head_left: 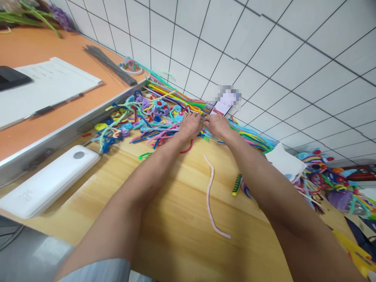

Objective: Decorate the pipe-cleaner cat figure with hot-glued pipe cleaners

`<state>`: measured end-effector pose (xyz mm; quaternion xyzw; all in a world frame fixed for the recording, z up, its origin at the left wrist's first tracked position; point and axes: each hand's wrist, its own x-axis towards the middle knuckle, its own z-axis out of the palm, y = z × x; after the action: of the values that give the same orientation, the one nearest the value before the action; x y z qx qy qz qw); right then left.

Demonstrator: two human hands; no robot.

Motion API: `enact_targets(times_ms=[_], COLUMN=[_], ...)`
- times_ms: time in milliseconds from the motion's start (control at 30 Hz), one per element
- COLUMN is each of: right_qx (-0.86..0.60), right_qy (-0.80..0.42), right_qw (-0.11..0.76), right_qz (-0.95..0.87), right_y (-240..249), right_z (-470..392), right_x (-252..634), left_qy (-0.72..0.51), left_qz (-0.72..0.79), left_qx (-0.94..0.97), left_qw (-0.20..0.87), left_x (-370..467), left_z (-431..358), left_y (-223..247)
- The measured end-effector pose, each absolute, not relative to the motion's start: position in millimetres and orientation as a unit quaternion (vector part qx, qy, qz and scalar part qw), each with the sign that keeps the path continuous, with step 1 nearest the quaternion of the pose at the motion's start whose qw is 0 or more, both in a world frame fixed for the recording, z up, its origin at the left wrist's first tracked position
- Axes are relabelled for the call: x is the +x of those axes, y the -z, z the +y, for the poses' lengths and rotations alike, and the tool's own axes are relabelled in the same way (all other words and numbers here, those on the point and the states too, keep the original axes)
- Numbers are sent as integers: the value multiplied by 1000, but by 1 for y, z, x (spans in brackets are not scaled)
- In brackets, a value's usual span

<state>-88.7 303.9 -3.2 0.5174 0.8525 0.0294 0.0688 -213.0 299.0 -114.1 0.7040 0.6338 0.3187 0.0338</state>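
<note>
Both my hands are at the heap of coloured pipe cleaners [149,127] by the tiled wall. My left hand [190,124] lies over the heap's right part, its fingers bent down into it. Close beside it, my right hand [217,124] is curled, fingertips towards the left hand, just in front of a propped phone [222,106]. What either hand pinches is hidden. Long straight pipe cleaners [252,138] run out to the right of my right hand. Nearer me, a single pale pink pipe cleaner [208,192] lies wavy on the wooden table [182,219].
A white power bank [49,180] lies at the left, beside the metal edge of an orange desk [73,47] with papers, a pen [53,106] and dark wires [110,64]. A small green-and-yellow coil [236,185] lies near my right forearm. Colourful craft pieces [320,168] crowd the far right.
</note>
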Motion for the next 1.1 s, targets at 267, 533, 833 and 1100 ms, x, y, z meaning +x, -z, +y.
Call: enact_targets(times_ms=[267,533,833,1100], right_qx=[551,556,520,534], right_qy=[-34,-9,-107,-144], right_qw=[73,85,102,91], right_qz=[830,827,841,828], right_y=[26,38,-2,-57], right_z=[319,327,318,225], right_x=[-100,-105,-89,-30], left_qy=[-367,-413,-303,-314], left_qz=[620,594,647,663], left_qx=[689,680,699,678], left_qw=[77,117,49,40], left_x=[-214,-214,-215,-215], left_z=[306,318,298,294], left_y=[116,129,110,111])
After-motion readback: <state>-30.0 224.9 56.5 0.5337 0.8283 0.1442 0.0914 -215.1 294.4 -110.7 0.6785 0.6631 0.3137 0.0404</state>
